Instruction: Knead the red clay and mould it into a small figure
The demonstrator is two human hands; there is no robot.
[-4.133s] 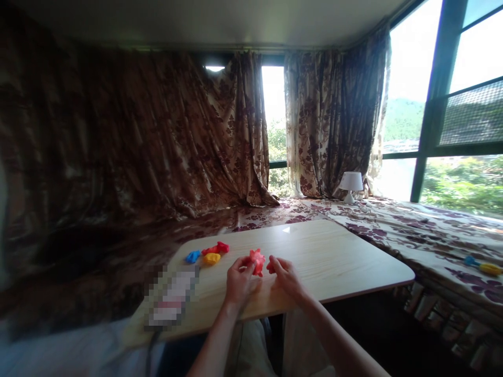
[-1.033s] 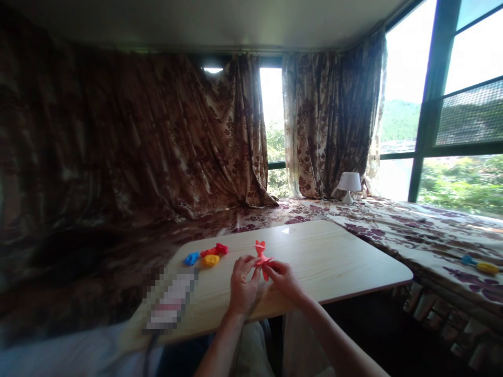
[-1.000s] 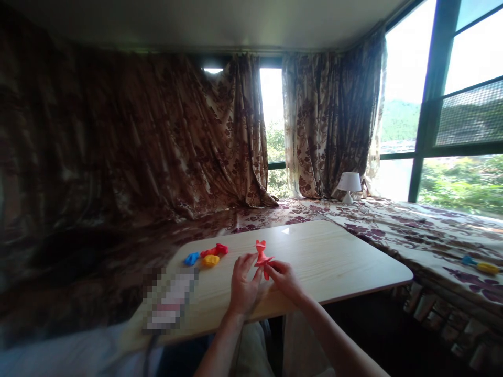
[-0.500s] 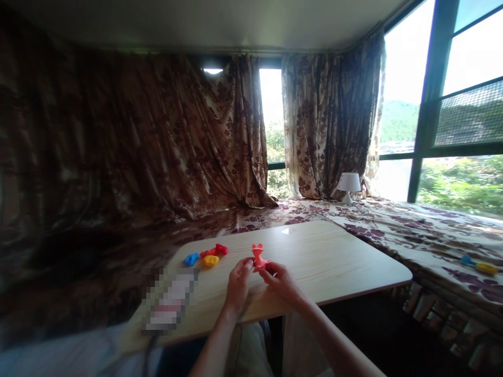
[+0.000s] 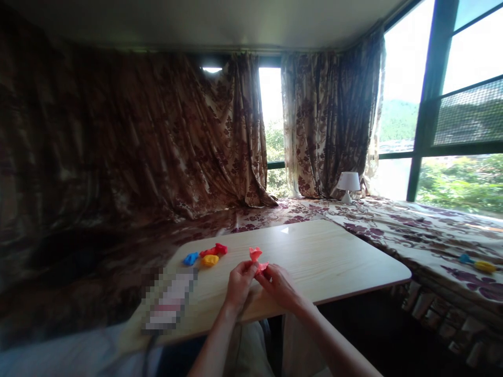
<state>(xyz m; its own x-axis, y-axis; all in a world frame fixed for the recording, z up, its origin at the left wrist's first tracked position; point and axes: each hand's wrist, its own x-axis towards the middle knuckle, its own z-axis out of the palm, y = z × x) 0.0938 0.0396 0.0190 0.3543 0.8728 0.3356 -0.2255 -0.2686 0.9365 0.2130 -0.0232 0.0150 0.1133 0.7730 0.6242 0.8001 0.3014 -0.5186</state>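
Note:
A small pink-red soft piece [image 5: 256, 258], like a limp balloon, stands up between my two hands above the wooden table [image 5: 334, 256]. My left hand [image 5: 238, 285] pinches its lower left side with the fingers closed. My right hand [image 5: 277, 284] grips its lower right side, fingers closed too. The bottom of the piece is hidden by my fingers. Both forearms come in from the bottom edge of the view.
A blue piece [image 5: 191, 258], a red piece [image 5: 215, 250] and a yellow piece [image 5: 210, 259] lie at the table's far left. A blurred-out flat object [image 5: 170, 301] lies near the left front edge. A white lamp [image 5: 348, 184] stands on the patterned cover behind.
The pink-red piece has lost its upright spread shape and is now more bunched between my fingers. My hands have drawn slightly closer together and toward me.

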